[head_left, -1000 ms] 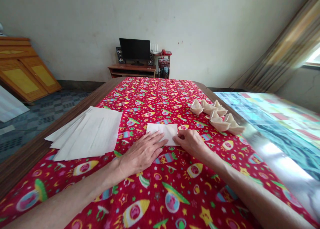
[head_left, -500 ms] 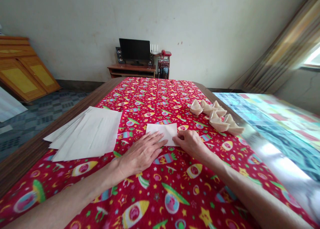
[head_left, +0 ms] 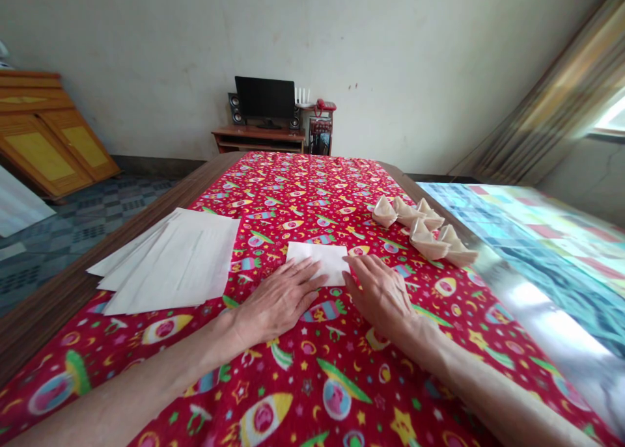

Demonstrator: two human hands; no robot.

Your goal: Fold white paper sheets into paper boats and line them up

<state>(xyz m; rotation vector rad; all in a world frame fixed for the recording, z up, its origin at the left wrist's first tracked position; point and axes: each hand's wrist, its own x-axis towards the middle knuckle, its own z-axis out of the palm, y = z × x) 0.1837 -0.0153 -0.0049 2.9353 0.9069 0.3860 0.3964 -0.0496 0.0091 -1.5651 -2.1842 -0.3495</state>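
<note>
A small folded piece of white paper [head_left: 328,259] lies flat on the red patterned cloth in front of me. My left hand [head_left: 283,294] rests on its left part, fingers stretched out and pressing it down. At the paper's right edge is my right hand [head_left: 378,291], its fingers extended and fingertips touching or just beside that edge. To the left, a fanned stack of white paper sheets [head_left: 195,255] sits on the cloth. Several folded paper pieces [head_left: 427,235], boat-like in shape, are grouped at the right side.
The red cloth [head_left: 312,200] covers most of a brown table [head_left: 170,203]. A bed or low surface with a blue patterned cover [head_left: 527,239] adjoins on the right. Beyond the far end stand a monitor [head_left: 265,99] and a red telephone [head_left: 325,107]; a wooden cabinet [head_left: 43,131] is at left.
My right hand has gone from a pinch at the paper's right corner to outstretched fingers at that edge. The paper's top right now lies flatter. My left hand stays in place.
</note>
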